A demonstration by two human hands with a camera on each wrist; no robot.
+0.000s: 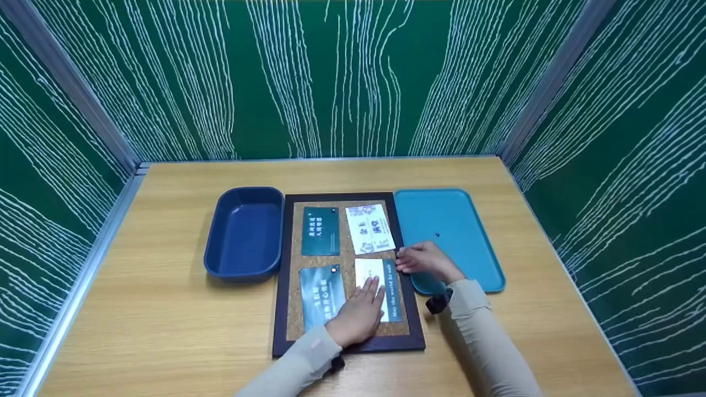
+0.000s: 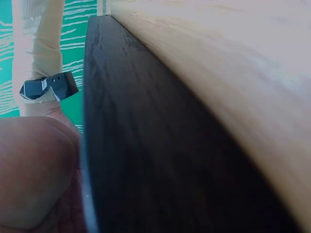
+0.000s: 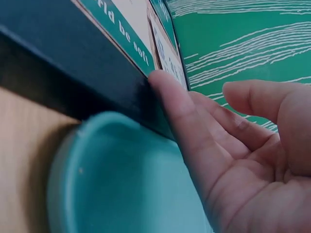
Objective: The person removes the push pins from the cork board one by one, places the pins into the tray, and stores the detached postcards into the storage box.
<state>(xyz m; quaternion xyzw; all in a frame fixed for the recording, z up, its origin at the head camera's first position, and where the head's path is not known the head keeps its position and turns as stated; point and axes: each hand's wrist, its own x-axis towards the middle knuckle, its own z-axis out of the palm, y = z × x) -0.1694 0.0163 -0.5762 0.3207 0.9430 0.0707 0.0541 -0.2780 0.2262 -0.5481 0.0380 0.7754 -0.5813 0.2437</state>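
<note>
I've got the left hand (image 1: 357, 315) laid on the lower-right card (image 1: 391, 289), fingers straight, the card flat on the board (image 1: 331, 197); over at the board's edge, the right hand (image 1: 426, 261) is unclenched, thumb apart, near that card's corner, the tray (image 1: 441, 212) below.

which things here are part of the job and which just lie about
In use, seemingly:
left hand, on the lower-right card
right hand, at the edge of the cork board
three other cards
turquoise tray with small dark piece

Likely just lying about:
blue bin, untouched
</note>
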